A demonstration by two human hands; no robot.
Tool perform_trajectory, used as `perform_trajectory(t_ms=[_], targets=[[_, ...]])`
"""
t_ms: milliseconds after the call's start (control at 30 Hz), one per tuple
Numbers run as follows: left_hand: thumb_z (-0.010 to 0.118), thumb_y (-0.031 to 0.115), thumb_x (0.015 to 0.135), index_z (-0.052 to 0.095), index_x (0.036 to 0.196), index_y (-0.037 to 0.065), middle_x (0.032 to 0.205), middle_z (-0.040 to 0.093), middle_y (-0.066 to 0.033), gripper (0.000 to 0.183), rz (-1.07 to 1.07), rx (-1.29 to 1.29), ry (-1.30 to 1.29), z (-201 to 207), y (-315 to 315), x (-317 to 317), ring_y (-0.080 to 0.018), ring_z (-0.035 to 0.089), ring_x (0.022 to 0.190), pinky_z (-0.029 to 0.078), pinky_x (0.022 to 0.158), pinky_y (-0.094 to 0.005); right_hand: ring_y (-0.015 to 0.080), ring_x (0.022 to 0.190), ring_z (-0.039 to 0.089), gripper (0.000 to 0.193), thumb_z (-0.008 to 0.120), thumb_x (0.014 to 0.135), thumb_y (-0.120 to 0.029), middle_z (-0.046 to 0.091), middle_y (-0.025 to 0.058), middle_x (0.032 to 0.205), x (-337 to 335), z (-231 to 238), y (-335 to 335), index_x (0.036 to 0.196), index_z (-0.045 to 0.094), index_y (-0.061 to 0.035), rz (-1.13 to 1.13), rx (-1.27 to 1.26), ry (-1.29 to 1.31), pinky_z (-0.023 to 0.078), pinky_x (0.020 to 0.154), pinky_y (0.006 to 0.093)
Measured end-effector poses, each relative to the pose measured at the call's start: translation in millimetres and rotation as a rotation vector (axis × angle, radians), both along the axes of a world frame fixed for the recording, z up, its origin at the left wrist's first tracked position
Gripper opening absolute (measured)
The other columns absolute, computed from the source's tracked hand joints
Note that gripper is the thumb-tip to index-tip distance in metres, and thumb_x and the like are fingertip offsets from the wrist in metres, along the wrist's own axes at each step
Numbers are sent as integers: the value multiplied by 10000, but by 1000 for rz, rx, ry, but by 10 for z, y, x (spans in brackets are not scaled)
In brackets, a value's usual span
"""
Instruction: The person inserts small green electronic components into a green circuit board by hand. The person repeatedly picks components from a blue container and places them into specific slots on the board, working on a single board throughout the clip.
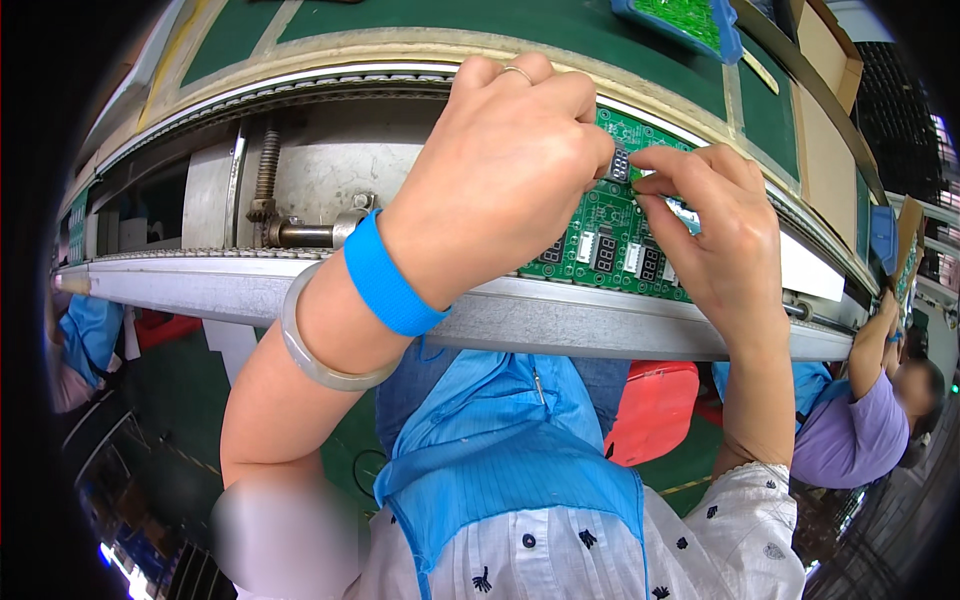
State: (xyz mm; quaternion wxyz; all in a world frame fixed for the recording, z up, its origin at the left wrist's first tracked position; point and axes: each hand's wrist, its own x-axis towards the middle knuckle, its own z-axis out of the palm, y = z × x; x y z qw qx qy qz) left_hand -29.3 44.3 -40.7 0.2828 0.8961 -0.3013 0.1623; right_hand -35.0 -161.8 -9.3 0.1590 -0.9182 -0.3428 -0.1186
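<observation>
A green circuit board panel (592, 212) lies across the conveyor rails, with white connectors and black digit displays along its near side. My left hand (510, 170) is closed over its far left part, with fingers curled under; what they hold, if anything, is hidden. Beside that thumb sits another digit display (620, 164). From the right, my right hand (715, 215) reaches to the display's other end, its thumb and index fingertips nearly together. Something small and green shows between them, too small to name.
A blue tray (735, 35) of small green parts stands on the far green bench. The metal rail (580, 318) runs along the near side, with a threaded shaft (268, 175) left of the boards. A red stool (655, 410) stands below. Another person (865, 430) works at the right.
</observation>
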Motion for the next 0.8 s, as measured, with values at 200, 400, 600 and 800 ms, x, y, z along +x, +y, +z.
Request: perform_trajectory(t_ms=[200, 400, 600, 800], targets=[[729, 74, 721, 685, 764, 92, 832, 563, -22, 64, 1, 2, 0, -3, -3, 8, -241, 538, 891, 368, 814, -390, 223, 813, 607, 262, 717, 733, -21, 656, 41, 757, 7, -10, -1, 983, 685, -92, -11, 8, 19, 443, 737, 363], [743, 105, 728, 704, 807, 107, 844, 573, -17, 89, -5, -46, 17, 45, 5, 3, -237, 539, 895, 371, 812, -384, 253, 827, 609, 231, 721, 734, -31, 667, 47, 779, 92, 93, -79, 958, 696, -80, -53, 149, 81, 480, 742, 374], [745, 103, 742, 714, 821, 106, 851, 585, -17, 84, 32, -103, 10, 140, 24, 128, -223, 551, 862, 382, 791, -366, 149, 831, 629, 188, 700, 827, -110, 707, 35, 868, 454, 287, -259, 1005, 726, -56, -182, 223, 31, 497, 772, 291], [710, 96, 807, 731, 903, 53, 829, 678, -72, 107, 64, -18, -135, 446, -115, 534, -241, 619, 826, 462, 753, -355, 131, 827, 609, 206, 705, 836, -168, 684, 42, 861, 1052, 242, -384, 1006, 717, -52, -165, 67, -118, 474, 782, 261]])
